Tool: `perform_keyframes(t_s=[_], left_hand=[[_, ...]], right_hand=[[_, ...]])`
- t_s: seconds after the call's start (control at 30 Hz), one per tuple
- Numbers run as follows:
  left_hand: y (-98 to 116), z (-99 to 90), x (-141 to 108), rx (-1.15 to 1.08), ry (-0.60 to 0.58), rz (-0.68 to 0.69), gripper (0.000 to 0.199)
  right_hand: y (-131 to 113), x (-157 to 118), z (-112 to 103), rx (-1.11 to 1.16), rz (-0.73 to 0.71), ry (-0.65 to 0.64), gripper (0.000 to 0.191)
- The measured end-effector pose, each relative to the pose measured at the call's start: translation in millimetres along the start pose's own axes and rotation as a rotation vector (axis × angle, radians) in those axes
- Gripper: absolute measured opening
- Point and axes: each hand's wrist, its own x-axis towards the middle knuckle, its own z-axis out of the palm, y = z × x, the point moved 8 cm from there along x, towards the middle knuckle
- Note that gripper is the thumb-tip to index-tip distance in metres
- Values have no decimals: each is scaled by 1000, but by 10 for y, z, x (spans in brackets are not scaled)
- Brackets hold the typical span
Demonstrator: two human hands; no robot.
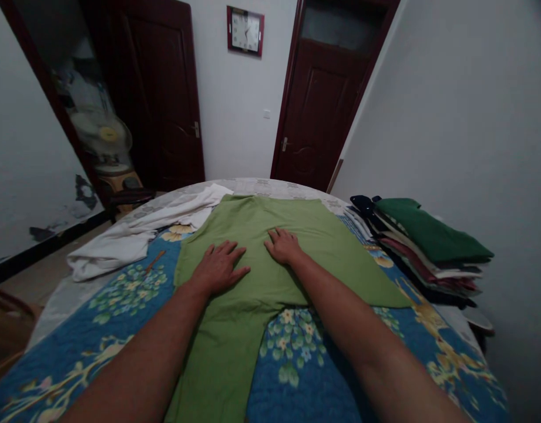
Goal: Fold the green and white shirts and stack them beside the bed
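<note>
A light green garment (256,285) lies spread over a blue flowered quilted cloth; I cannot tell whether it is a top or trousers. One long narrow part of it runs towards me at the lower left, and a wide part reaches out to the right. On its left half rests my left hand (219,267), palm down with the fingers apart. My right hand (283,245) lies near the garment's middle, fingers apart and slightly bent. Both hands touch the fabric, and neither grips it.
The flowered cloth (296,376) covers a table with a pale patterned tablecloth (252,187). A crumpled white garment (120,247) lies at the left. At the right edge stands a stack of folded clothes (429,235), green on top. Two dark red doors and a wall clock (246,30) are beyond.
</note>
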Motion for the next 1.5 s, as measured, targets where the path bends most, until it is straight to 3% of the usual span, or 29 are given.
perform_keyframes(t_s=[0.17, 0.3, 0.6, 0.7, 0.83, 1.03, 1.17, 1.3, 1.5], left_hand=[[12, -23, -2, -14, -3, -21, 69], [-18, -11, 10, -23, 7, -51, 71], [-92, 43, 49, -28, 26, -82, 70], [-109, 59, 59, -14, 26, -86, 70], [-134, 81, 74, -13, 29, -82, 70], [-147, 75, 76, -10, 24, -80, 69], [-131, 51, 67, -15, 16, -78, 70], [-132, 44, 64, -11, 23, -78, 69], [-133, 44, 78, 6, 19, -73, 69]], right_hand=[[-154, 269, 24, 18, 43, 33, 63], [-253, 266, -7, -2, 5, 83, 60], [-633, -347, 47, 36, -251, 37, 60], [-619, -545, 45, 54, -329, 17, 63], [-179, -529, -50, 22, -239, 49, 64], [1056, -308, -277, -79, 147, 95, 57], [1674, -335, -373, -101, 325, 120, 57], [1930, -449, -377, -116, 410, 158, 57], [1878, -814, -313, -143, 345, 164, 57]])
